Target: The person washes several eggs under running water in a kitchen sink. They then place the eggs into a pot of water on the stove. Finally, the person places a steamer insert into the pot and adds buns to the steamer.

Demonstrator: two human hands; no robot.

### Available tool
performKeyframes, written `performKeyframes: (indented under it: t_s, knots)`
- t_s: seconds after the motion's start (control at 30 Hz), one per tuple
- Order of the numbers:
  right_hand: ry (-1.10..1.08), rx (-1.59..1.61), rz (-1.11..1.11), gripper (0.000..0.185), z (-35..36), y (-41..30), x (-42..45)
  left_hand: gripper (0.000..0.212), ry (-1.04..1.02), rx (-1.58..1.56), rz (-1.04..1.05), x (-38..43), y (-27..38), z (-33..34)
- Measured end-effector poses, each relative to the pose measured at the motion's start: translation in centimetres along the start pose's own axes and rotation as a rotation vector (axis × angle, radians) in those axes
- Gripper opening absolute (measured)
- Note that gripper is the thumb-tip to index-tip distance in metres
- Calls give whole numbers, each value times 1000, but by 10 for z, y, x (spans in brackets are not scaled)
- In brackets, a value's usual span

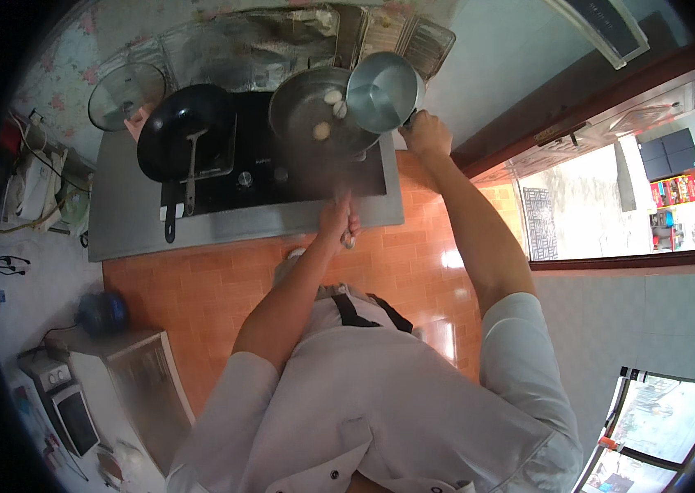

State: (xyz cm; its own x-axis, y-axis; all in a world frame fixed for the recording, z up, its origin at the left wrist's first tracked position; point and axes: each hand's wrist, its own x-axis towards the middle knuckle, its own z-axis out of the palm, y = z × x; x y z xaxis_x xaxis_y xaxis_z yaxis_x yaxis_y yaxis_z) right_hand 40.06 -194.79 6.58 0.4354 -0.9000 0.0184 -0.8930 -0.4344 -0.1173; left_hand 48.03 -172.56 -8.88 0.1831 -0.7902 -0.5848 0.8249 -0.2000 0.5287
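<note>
A dark frying pan (pixel 298 132) rests on the right side of the black glass cooktop (pixel 253 185). In it lie three pale, rounded egg-like pieces (pixel 321 130). My left hand (pixel 340 220) is closed around the pan's handle, whose looped end shows below my fingers. A smudged blur covers the handle's upper part. My right hand (pixel 427 135) grips the short dark handle of a metal saucepan (pixel 382 92). It is held over the pan's right rim, its open top facing me. Whether it holds liquid, I cannot tell.
A black wok (pixel 181 129) stands on the cooktop's left, with a metal spatula (pixel 192 160) lying across it. Behind it a glass lid (pixel 122 98) leans against the wall. Foil-like sheeting (pixel 248 49) lines the wall behind. A doorway frame (pixel 569 138) is at right.
</note>
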Motion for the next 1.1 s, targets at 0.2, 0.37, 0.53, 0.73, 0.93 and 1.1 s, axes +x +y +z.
performKeyframes:
  t_s: [0.2, 0.37, 0.53, 0.73, 0.93, 1.1]
  knots:
    - [-9, -38, 6, 46, -5, -14, -4, 49, -49, -16, 11, -5, 1, 0]
    - [57, -90, -44, 35, -2, -19, 3, 50, -55, 22, 36, -8, 4, 3]
    - [170, -155, -163, 18, 5, -22, 6, 50, -43, 29, 21, 0, 1, -1]
    - [361, -336, -359, 12, 7, -17, 12, 48, -58, 18, -8, -4, 5, 2]
    - [352, -350, -327, 16, 1, -18, 10, 45, -21, 50, -37, -1, 11, 0]
    - [277, -197, -213, 17, -9, -9, 3, 39, 27, 170, 16, 12, 15, -1]
